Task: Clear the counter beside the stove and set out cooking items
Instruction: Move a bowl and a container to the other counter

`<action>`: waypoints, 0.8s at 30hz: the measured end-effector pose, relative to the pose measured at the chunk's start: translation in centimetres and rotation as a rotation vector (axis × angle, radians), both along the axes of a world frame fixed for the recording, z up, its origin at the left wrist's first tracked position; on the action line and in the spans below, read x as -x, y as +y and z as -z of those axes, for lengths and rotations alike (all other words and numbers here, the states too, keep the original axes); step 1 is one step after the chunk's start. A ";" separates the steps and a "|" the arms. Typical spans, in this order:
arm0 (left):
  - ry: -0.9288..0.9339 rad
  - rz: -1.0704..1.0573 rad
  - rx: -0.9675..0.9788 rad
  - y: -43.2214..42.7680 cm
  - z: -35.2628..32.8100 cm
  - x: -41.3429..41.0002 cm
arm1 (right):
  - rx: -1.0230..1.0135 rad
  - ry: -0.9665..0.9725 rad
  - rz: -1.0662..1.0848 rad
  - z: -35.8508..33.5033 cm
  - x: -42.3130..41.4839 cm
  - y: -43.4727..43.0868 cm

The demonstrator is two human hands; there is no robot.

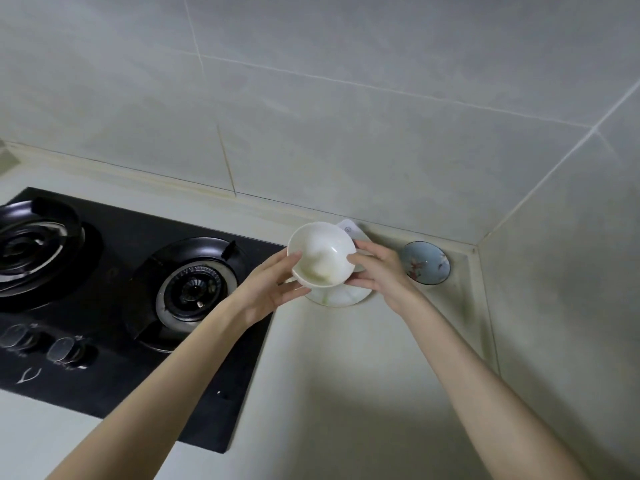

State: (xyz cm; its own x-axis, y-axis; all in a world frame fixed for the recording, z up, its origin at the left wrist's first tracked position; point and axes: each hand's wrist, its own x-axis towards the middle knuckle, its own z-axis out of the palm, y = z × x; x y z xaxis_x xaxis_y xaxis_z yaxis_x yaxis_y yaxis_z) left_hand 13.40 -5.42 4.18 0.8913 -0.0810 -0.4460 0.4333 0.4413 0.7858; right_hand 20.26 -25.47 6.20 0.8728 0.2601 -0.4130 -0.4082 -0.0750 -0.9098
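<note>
A white bowl point(321, 252) is held up above the counter, tilted toward me, with pale residue inside. My left hand point(273, 284) grips its left rim, thumb on the edge and fingers under it. My right hand point(375, 268) grips its right side the same way. Directly below the bowl lies a white plate point(341, 298) on the counter, mostly hidden by the bowl. A small blue bowl point(426, 262) with a flower pattern stands to the right, near the wall corner.
A black two-burner gas stove point(114, 306) fills the left, its right burner point(194, 292) close to my left hand. A white flat object point(349, 227) leans behind the bowl against the tiled wall. Pale counter point(346, 393) extends toward me.
</note>
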 end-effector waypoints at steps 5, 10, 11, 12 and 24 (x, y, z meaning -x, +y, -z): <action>-0.007 -0.088 0.017 0.4 0.0 1.2 | 0.062 -0.117 -0.069 0.1 0.2 0.4; 0.027 -0.204 -0.004 2.0 0.8 2.5 | 0.507 -0.487 -0.096 2.7 -2.5 0.2; 0.047 -0.231 0.000 2.4 0.9 2.8 | 0.611 -0.503 -0.160 3.3 -3.1 0.4; 0.062 -0.254 0.003 2.8 1.0 3.0 | 0.700 -0.501 -0.219 4.0 -3.5 0.7; 0.125 -0.339 0.006 6.0 1.5 4.2 | 1.093 -0.642 -0.243 9.5 -4.8 3.1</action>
